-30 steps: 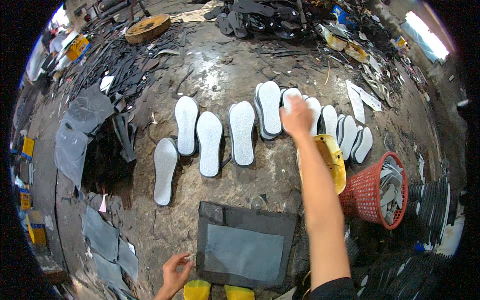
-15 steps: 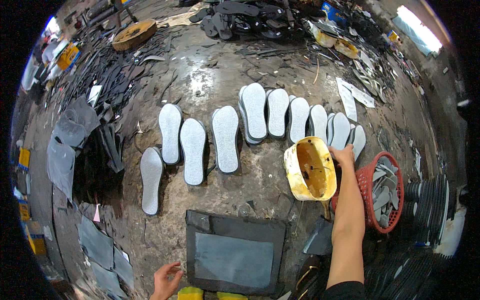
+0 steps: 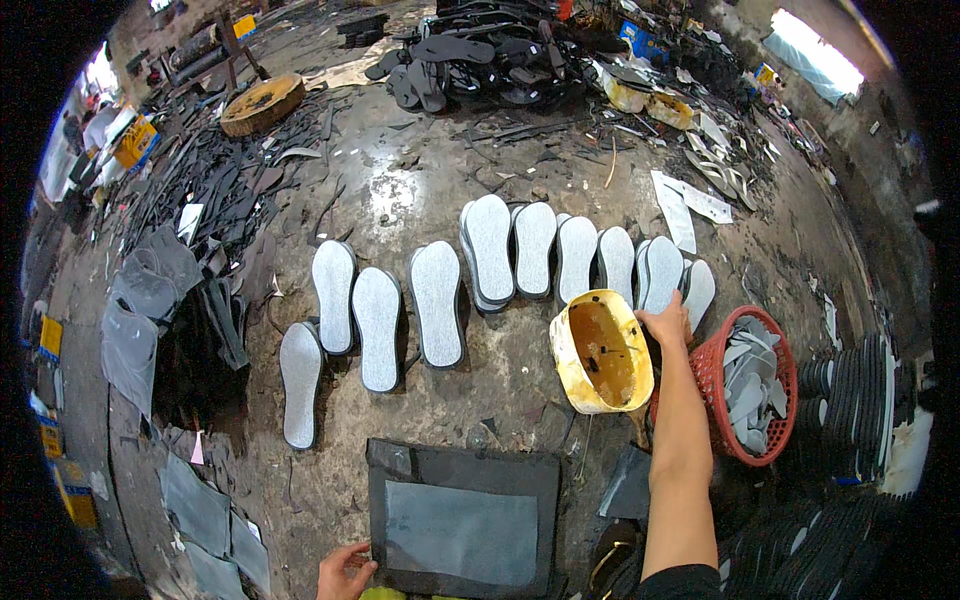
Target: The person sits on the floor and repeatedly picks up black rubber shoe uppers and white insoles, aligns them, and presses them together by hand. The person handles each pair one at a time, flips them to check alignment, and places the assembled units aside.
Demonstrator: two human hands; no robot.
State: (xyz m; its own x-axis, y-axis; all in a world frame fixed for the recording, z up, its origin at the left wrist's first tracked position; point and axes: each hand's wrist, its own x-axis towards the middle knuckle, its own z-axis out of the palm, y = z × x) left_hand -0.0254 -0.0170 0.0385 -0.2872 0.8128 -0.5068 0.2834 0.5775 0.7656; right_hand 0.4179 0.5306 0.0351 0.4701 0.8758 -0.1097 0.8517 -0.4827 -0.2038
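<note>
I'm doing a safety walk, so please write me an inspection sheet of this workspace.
Surface: stained, patchy floor.
Job's things: pale-topped soles in a staggered row; yellow container holding amber liquid; dark mat.
Clutter: dark scraps; red basket of grey offcuts.
Grips: left grip loosely open by the mat's left edge; right grip near the row's right end, contact unclear.
Cables: nothing seen.
Surroundings: piled dark footwear; wooden round.

White glare on the dim floor (image 3: 392,195)
</note>
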